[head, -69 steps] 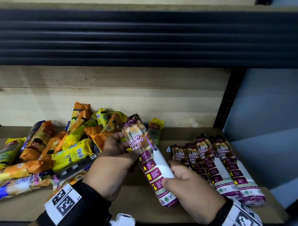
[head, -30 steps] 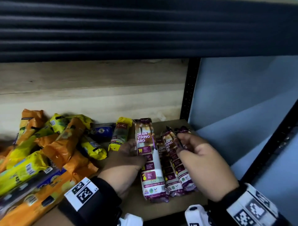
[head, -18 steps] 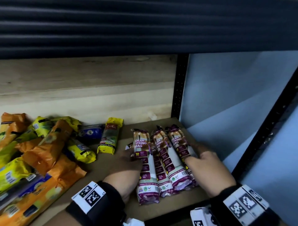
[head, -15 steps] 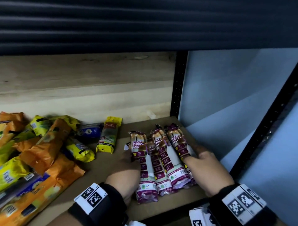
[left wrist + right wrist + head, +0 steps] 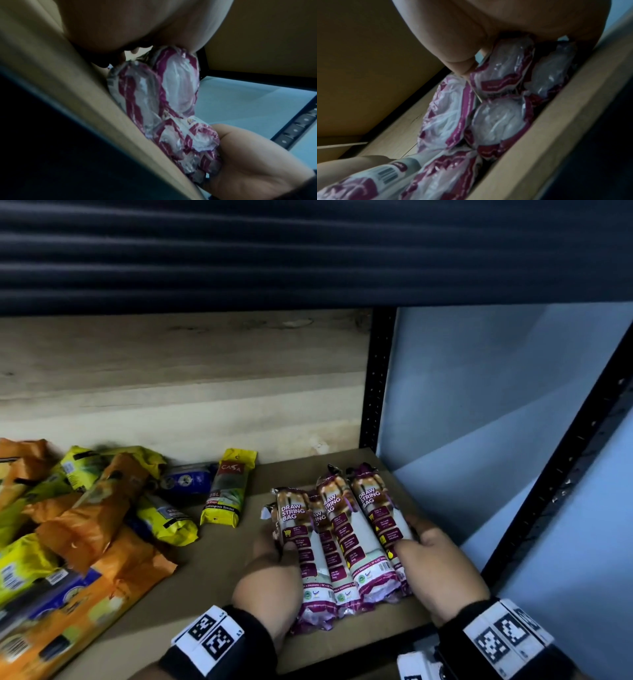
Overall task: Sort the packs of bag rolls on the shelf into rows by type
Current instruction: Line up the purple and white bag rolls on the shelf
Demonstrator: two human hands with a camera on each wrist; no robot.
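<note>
Several purple-and-white "Draw String Bag" packs (image 5: 342,542) lie bunched lengthwise at the right end of the shelf board (image 5: 212,570), some on top of others. My left hand (image 5: 279,542) grips the leftmost pack, thumb on top. My right hand (image 5: 411,537) clasps the rightmost pack, thumb over it and fingers down its far side. The left wrist view shows the pack ends (image 5: 178,86) under my curled left hand (image 5: 137,33), with the right hand (image 5: 248,162) opposite. In the right wrist view the packs (image 5: 496,124) sit under my right hand (image 5: 462,40).
A jumbled pile of orange and yellow packs (image 5: 85,525) fills the shelf's left side. A yellow Casa pack (image 5: 227,491) and a blue pack (image 5: 186,479) lie apart from it. A black upright (image 5: 375,378) stands behind the bunch, another (image 5: 561,474) at front right. A dark shelf (image 5: 308,251) overhangs.
The pack my left hand held raised now lies on the shelf at the left of the purple bunch. Both hands have dropped low and closed in on the bunch from either side.
</note>
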